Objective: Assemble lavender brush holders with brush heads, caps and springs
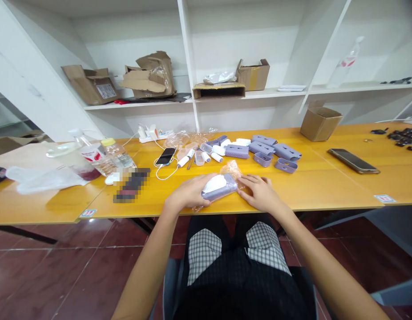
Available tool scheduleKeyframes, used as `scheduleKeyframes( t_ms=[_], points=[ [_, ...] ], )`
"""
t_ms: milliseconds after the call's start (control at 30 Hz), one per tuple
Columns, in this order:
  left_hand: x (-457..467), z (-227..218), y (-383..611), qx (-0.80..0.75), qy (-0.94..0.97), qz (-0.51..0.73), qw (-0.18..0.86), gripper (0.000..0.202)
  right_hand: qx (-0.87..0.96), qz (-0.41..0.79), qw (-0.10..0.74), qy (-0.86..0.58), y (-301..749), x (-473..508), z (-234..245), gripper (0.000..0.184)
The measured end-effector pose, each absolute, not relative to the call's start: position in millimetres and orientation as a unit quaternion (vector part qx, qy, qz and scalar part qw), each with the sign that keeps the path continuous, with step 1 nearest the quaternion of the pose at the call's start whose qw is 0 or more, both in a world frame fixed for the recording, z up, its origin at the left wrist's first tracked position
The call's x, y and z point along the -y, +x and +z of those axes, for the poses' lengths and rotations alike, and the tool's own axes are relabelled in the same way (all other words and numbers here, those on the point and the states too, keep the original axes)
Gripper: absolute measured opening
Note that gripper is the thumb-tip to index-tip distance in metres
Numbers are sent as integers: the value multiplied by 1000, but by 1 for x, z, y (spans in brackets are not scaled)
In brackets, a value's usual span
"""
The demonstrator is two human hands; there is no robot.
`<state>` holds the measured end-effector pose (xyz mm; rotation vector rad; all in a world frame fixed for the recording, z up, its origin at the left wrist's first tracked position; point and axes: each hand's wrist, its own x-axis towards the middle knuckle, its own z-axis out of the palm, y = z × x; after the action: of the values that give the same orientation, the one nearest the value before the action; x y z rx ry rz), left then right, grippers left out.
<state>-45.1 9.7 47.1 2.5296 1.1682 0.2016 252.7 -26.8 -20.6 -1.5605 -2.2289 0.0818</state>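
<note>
A light purple plastic case (217, 194) with a white piece (215, 183) on top lies at the table's front edge inside a clear plastic bag. My left hand (190, 192) is closed around its left end, thumb at the near side and fingers at the far side. At the right end, my right hand (263, 194) has thumb and bent fingers on either side of the bag's end. Just beyond the case is a crumpled clear wrapper (231, 168) with an orange tint. Several empty purple shells (237, 151) and white cylindrical pieces (217, 157) lie farther back.
To the left are a phone (166, 156) on a white cable, a blurred-out dark item (131, 184) and bottles (117, 153). Another phone (353, 160) and an open cardboard box (321, 122) stand to the right. Shelves with more boxes (254, 75) rise behind the table (326, 189).
</note>
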Motion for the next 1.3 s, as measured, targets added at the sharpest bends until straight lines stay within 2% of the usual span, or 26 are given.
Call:
scheduleKeyframes(
  t_ms=[167, 367, 500, 600, 700, 800, 967, 1133, 1300],
  points=[
    [-17, 61, -64, -408, 888, 99, 186, 93, 802, 46, 202, -560, 266, 19, -23, 63],
    [-20, 81, -108, -455, 864, 155, 152, 90, 800, 44, 203, -563, 264, 19, -24, 65],
    [-13, 80, -99, -437, 875, 128, 164, 87, 787, 86, 257, -554, 263, 18, -22, 76],
    [-10, 75, -72, -411, 888, 99, 180, 86, 790, 129, 307, -514, 263, 19, -17, 66],
    [-10, 67, -49, -390, 898, 85, 185, 87, 821, 119, 257, -496, 259, 24, -13, 59],
    [-11, 59, -40, -388, 900, 85, 179, 87, 835, 81, 193, -509, 252, 31, -11, 63],
    [-20, 57, -39, -370, 910, 79, 170, 86, 838, 99, 212, -493, 248, 39, -5, 75],
    [-72, 90, -25, -317, 937, 62, 137, 87, 831, 149, 260, -469, 265, 39, 5, 71],
    [-175, 139, 11, -272, 948, 101, 132, 85, 779, 107, 322, -527, 284, 32, 0, 69]
  ],
)
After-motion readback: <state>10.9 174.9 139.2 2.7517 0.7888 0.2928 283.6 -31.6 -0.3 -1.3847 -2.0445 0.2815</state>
